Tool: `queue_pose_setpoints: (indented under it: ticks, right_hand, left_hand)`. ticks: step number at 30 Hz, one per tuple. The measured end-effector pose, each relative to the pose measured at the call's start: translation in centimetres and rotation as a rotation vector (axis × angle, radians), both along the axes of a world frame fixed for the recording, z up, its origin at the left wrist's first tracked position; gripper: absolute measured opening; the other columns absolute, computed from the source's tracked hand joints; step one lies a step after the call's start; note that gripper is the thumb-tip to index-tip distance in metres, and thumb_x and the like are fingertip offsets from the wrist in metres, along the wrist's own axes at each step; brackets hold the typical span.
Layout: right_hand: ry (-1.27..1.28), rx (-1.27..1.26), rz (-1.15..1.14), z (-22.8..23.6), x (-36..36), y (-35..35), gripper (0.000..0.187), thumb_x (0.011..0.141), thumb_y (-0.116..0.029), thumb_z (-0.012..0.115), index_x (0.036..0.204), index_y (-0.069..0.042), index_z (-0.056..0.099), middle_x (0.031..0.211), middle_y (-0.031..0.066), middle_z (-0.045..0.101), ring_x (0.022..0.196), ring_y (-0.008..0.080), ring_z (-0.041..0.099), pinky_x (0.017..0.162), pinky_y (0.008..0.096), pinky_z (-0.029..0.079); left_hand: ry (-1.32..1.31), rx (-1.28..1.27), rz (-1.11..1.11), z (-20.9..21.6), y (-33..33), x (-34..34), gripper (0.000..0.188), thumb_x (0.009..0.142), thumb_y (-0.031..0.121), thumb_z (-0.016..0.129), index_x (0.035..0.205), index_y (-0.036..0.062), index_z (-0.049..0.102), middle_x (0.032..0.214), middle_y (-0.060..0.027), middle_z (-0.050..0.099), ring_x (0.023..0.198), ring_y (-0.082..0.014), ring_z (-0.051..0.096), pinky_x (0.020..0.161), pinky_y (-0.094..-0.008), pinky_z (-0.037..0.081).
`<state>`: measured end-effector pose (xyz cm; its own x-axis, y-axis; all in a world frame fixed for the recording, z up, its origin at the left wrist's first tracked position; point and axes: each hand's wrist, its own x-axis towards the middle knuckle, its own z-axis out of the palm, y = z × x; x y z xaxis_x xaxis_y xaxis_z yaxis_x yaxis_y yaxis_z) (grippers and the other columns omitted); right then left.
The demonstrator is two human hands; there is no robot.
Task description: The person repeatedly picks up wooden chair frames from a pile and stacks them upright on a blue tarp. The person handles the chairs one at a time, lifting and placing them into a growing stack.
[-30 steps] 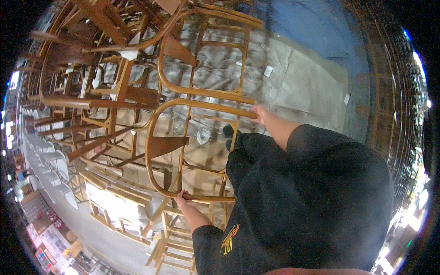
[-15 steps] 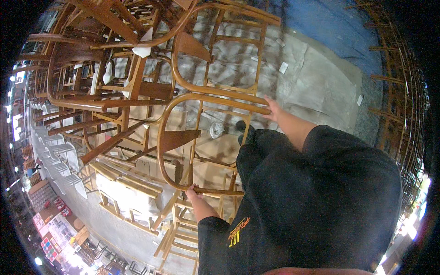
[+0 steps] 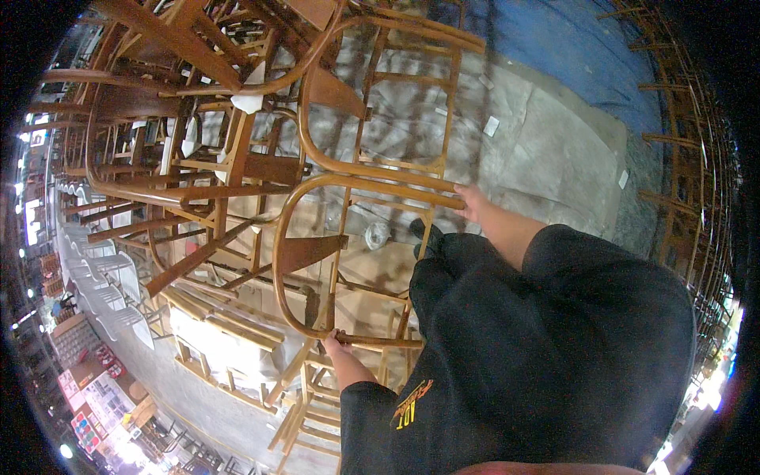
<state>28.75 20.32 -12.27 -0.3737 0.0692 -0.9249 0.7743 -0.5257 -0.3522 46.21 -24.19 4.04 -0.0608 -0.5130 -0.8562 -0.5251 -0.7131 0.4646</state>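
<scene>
A wooden chair frame with a curved, U-shaped top rail stands right in front of me. My left hand is closed around the lower side of that rail, near its bend. My right hand closes on the end of the rail's other side. A neighbouring chair frame with a similar bent rail stands just beyond it, and its rail end lies beside my right fingers. A brown curved panel sits inside the nearer frame. My legs and dark shoes are close against the chair.
Stacked brown wooden chairs crowd the far left, some with white wrapping. Pale wooden frames stand at lower left, near white chairs. Grey sheeting and a blue floor area extend to the right, beside a metal rack.
The view has shifted slightly, so the chairs and my hands sit a little lower in the picture. Both hands keep their places on the rail.
</scene>
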Motion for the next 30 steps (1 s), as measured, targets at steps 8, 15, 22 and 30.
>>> queue_pose_setpoints:
  ticks: [8, 15, 22, 30]
  right_hand:
    - [0.009, 0.053, -0.002, 0.2, -0.1, 0.2, 0.052, 0.098, -0.027, 0.071, 0.142, -0.014, 0.047, 0.141, 0.0117, 0.052, 0.129, 0.0328, 0.055, 0.106, 0.0605, 0.048]
    - [0.064, 0.080, -0.003, -0.7, 0.4, 0.1, 0.062, 0.095, -0.028, 0.075, 0.146, -0.009, 0.046, 0.144, 0.0148, 0.050, 0.131, 0.0372, 0.052, 0.106, 0.0612, 0.050]
    - [0.003, 0.199, 0.074, 0.2, -0.1, -0.7, 0.052, 0.097, -0.033, 0.074, 0.139, -0.015, 0.050, 0.138, 0.0094, 0.054, 0.128, 0.0304, 0.055, 0.101, 0.0601, 0.052]
    - [0.003, 0.175, -0.026, 1.9, 0.4, -0.9, 0.057, 0.095, -0.031, 0.075, 0.140, -0.011, 0.047, 0.144, 0.0131, 0.050, 0.132, 0.0352, 0.051, 0.101, 0.0620, 0.052]
  left_hand:
    - [0.001, -0.103, 0.035, -0.5, 0.9, 0.1, 0.044, 0.088, -0.006, 0.058, 0.124, 0.0168, 0.047, 0.086, -0.0078, 0.057, 0.071, -0.0263, 0.060, 0.062, -0.0430, 0.056]
    - [-0.021, -0.005, -0.133, 0.4, 0.7, -0.9, 0.036, 0.087, -0.007, 0.056, 0.117, 0.0103, 0.049, 0.088, -0.0069, 0.058, 0.075, -0.0249, 0.061, 0.068, -0.0385, 0.058]
    - [-0.081, 0.063, 0.066, -0.1, 0.1, 0.5, 0.047, 0.084, -0.006, 0.059, 0.122, 0.0159, 0.041, 0.091, -0.0101, 0.057, 0.072, -0.0277, 0.059, 0.060, -0.0437, 0.054]
    - [-0.133, 0.059, -0.093, 0.2, 0.4, 2.9, 0.014, 0.087, -0.002, 0.059, 0.100, 0.0033, 0.055, 0.089, -0.0107, 0.061, 0.076, -0.0312, 0.064, 0.067, -0.0453, 0.055]
